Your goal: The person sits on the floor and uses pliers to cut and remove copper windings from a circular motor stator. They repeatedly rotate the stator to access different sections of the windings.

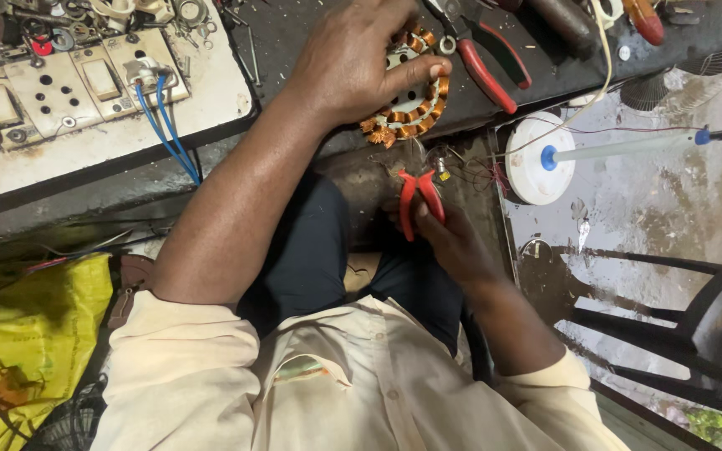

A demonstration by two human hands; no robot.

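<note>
Left hand (353, 58): reaches far across the dark counter (294, 33), palm down, grip closed over the stator (411, 100), thumb pressed along its right edge.
Stator: ring of copper-wound coils on a pale core, lying flat at the near edge of the counter, partly hidden under the left hand; the coils show on its right and near sides.
Right hand (453, 238): low, near the lap, grip clenched on the pliers (418, 200), below the counter edge.
Pliers: red handles, tips pointing far toward the stator (tips too small to read); thin wires (470, 171) trail just right of them.
Second pliers (482, 63): red and black handles, lying loose on the counter right of the stator, touched by neither hand.
Screwdriver (645, 21): red and orange handle, far right on the counter.
Switchboard (85, 79): pale panel with sockets and switches, far left, blue cables (165, 125) dropping from a plug over its near edge.
Small parts (43, 25): washers, rings and screws heaped beyond the switchboard.
White disc (536, 159): round, right of the right hand, a pale rod (628, 146) with blue ends running right from its centre.
Yellow bag (27, 334): near left, crumpled.
Chair (670, 317): dark frame, near right on the grey floor.
Clothing: cream shirt (361, 392), dark trousers.
</note>
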